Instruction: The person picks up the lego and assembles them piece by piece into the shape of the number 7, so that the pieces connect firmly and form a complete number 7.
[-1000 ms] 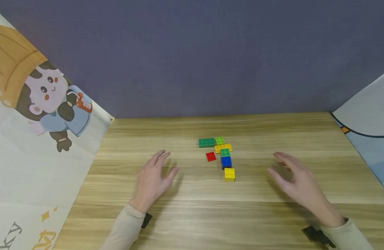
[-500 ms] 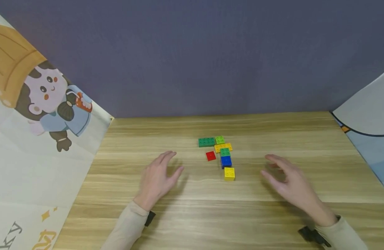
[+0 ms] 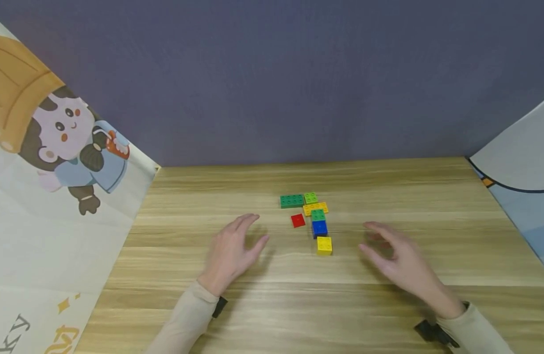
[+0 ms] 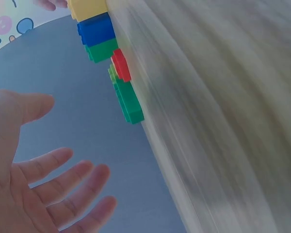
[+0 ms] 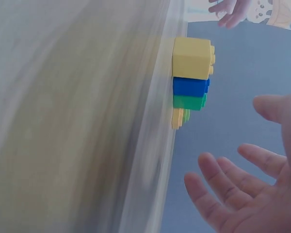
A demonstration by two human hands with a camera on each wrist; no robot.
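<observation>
Toy building bricks lie in a loose group mid-table. At the back are a dark green brick [image 3: 291,201] and a lime green brick [image 3: 310,197], with a flat yellow brick [image 3: 315,209] just in front. A green brick [image 3: 317,215], a blue brick [image 3: 319,228] and a square yellow brick [image 3: 324,245] run toward the person. The red brick [image 3: 298,221] lies left of this line. To the left of the bricks hovers my left hand [image 3: 229,253], fingers spread and holding nothing. My right hand [image 3: 400,263] hovers on the other side, also holding nothing, fingers loosely bent.
The wood-grain table [image 3: 272,314] meets a dark blue-grey panel [image 3: 316,83] at its back edge. A white sheet with a cartoon figure [image 3: 68,132] borders the left side, and a printed sheet [image 3: 520,152] borders the right. Each wrist carries a small black device.
Both hands have drifted inward toward the bricks, the left hand to the right and the right hand to the left. The bricks stay where they were.
</observation>
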